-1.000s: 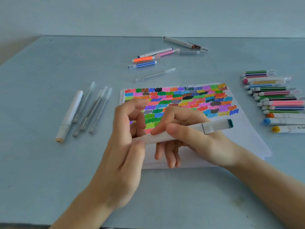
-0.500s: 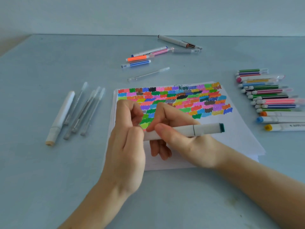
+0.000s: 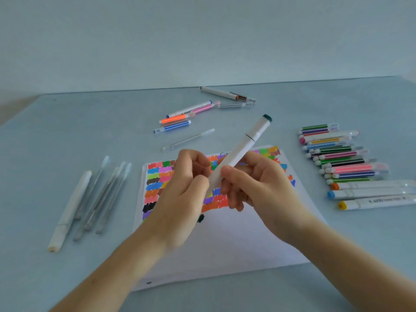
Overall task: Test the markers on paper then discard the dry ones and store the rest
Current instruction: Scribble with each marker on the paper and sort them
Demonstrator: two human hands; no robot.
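At 9 o'clock, a pale pen group (image 3: 90,199) lies on the worktop (image 3: 45,136). Centre: left hand (image 3: 182,194) grip closes on the white marker (image 3: 238,154) lower end; right hand (image 3: 254,185) grip pinches its barrel above the paper (image 3: 236,239), dark-green cap toward 1 o'clock. At 3 o'clock, a marker row (image 3: 346,163) lies.

I see the paper pad (image 3: 236,233) lying on the table (image 3: 33,278) at centre. Both hands hold one marker (image 3: 243,152) above the pad, left hand (image 3: 182,194) at 9 o'clock of the right hand (image 3: 258,183). Pen cluster (image 3: 94,199) at 9 o'clock of the pad, marker row (image 3: 346,163) at 3, loose pens (image 3: 202,109) at 12.
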